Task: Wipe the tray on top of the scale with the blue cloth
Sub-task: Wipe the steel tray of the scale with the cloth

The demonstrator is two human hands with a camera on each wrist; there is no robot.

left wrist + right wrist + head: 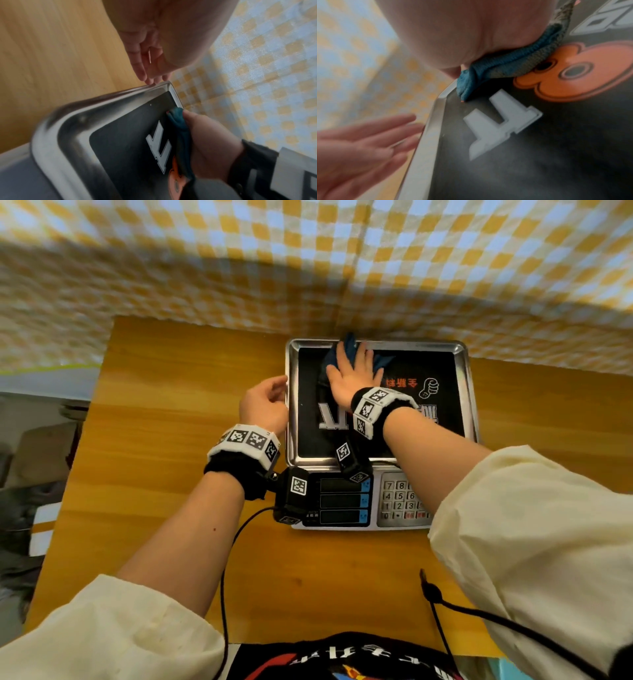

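Note:
A steel tray point(463, 352) with a dark reflective bottom sits on a scale point(400, 503). My right hand point(354, 371) lies flat, fingers spread, pressing the blue cloth point(349, 345) onto the tray's far left part, against the back rim. The right wrist view shows the cloth point(505, 63) bunched under the right hand point(462, 33) near the tray rim point(423, 142). My left hand point(263, 405) is beside the tray's left rim. In the left wrist view, the left hand's fingertips point(148, 79) touch the tray rim point(51, 128) and hold nothing.
The scale stands on a wooden table point(164, 460), its display and keypad facing me. A yellow and blue checkered cloth point(308, 268) hangs just behind the tray. Black cables point(224, 577) run over the near table. The table's left edge point(78, 460) drops to clutter.

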